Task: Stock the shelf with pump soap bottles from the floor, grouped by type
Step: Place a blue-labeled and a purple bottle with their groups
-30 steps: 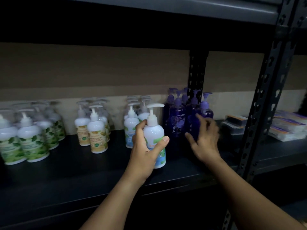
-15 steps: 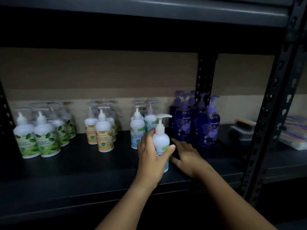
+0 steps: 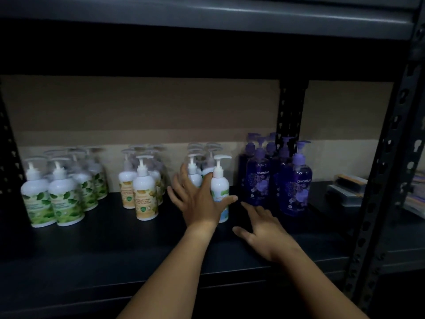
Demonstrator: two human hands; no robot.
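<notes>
A white pump bottle with a blue-green label (image 3: pixel 219 180) stands on the black shelf board (image 3: pixel 115 238), in front of more of its kind (image 3: pixel 194 173). My left hand (image 3: pixel 197 203) is spread open against it, thumb lying across its right side and fingers fanned out to the left. My right hand (image 3: pixel 264 231) rests flat on the board just right of that bottle, fingers straight. Other groups stand in clusters: green-leaf bottles (image 3: pixel 62 196) at left, yellow-label bottles (image 3: pixel 143 192) in the middle, purple bottles (image 3: pixel 296 189) at right.
A perforated black upright (image 3: pixel 386 157) stands at the right front, another (image 3: pixel 289 111) behind the purple bottles. Flat packaged boxes (image 3: pixel 347 189) lie on the neighbouring shelf at right. The grey shelf above (image 3: pixel 207 17) overhangs the bay.
The bottle has been set down on the board and my left hand's fingers have opened off it. My right hand came down from the purple bottles and now lies flat on the shelf.
</notes>
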